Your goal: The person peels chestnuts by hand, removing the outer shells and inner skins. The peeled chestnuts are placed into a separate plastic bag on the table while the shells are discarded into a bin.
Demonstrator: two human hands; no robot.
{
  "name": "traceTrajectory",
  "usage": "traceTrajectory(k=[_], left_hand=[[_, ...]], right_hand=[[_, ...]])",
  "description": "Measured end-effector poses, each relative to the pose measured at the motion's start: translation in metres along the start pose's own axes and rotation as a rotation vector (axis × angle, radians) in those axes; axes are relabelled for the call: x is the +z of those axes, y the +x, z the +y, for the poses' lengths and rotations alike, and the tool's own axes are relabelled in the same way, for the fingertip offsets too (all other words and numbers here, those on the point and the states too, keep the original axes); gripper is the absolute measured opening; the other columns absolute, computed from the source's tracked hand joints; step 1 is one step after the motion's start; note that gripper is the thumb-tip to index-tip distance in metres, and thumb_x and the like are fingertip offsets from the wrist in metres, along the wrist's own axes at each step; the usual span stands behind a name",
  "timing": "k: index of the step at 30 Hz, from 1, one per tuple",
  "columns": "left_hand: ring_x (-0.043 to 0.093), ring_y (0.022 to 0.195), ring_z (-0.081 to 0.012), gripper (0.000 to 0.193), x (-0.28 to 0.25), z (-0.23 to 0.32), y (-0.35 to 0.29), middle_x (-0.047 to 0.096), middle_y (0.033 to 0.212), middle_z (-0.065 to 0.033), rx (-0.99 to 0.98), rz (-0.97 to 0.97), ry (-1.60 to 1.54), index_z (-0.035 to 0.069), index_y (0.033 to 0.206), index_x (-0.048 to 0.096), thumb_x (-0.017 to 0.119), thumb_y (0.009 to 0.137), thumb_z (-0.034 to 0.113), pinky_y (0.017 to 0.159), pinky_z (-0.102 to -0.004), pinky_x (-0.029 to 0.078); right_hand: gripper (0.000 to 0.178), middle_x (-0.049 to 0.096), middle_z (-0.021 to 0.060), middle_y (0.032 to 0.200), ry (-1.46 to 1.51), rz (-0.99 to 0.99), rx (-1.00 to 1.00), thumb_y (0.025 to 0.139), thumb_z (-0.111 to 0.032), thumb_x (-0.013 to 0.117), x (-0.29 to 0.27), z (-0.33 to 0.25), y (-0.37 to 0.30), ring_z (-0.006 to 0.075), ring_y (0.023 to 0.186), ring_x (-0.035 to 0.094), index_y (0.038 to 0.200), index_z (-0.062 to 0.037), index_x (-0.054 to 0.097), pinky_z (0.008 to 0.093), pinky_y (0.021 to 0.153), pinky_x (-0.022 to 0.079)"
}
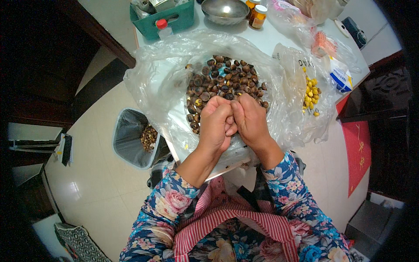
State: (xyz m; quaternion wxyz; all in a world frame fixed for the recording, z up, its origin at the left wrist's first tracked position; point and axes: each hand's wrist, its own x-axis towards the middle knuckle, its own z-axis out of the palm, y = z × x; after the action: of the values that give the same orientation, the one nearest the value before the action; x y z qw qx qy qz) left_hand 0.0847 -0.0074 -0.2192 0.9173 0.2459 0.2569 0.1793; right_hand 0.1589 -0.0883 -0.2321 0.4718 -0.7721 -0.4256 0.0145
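Note:
My left hand (216,120) and my right hand (250,118) are both closed, knuckles up, with thumbs and curled fingers meeting at the near edge of a pile of brown chestnuts (238,78). Whatever they pinch between them is hidden by the fingers. The chestnuts lie spread on a large clear plastic bag (159,83) that covers the front of the table. A few show yellow flesh through their shells. To the right, several peeled yellow chestnuts (311,94) sit on another clear bag (291,72).
A lined bin (123,153) with brown shell pieces (149,138) stands on the floor at left. Along the table's back are a green basket (181,22), a metal bowl (224,11) and amber jars (258,18). A blue-and-white packet (340,76) lies near the right edge.

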Motion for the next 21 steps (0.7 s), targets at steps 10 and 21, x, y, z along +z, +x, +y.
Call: traceTrajectory(k=[10, 21], left_hand=[[0.034, 0.039, -0.0048, 0.009, 0.002, -0.003, -0.003, 0.044, 0.058, -0.0009, 0.089, -0.035, 0.095, 0.004, 0.081, 0.042, 0.049, 0.079, -0.001, 0.031, -0.0198, 0.026], [0.033, 0.043, -0.0058, 0.01, -0.003, -0.008, 0.0, 0.043, 0.06, -0.0002, 0.011, -0.076, 0.055, 0.006, 0.085, 0.044, 0.047, 0.079, -0.001, 0.034, -0.0216, 0.029]], right_hand=[[0.022, 0.049, 0.0179, 0.07, 0.097, 0.045, 0.014, 0.09, -0.02, 0.049, 0.004, 0.001, -0.004, 0.0378, 0.064, 0.05, 0.077, -0.0018, 0.046, 0.0426, 0.054, 0.039], [0.03, 0.046, 0.0122, 0.064, 0.264, 0.114, 0.151, 0.094, -0.024, 0.042, 0.003, 0.001, 0.001, 0.0262, 0.057, 0.049, 0.075, -0.0013, 0.045, 0.0373, 0.053, 0.038]])
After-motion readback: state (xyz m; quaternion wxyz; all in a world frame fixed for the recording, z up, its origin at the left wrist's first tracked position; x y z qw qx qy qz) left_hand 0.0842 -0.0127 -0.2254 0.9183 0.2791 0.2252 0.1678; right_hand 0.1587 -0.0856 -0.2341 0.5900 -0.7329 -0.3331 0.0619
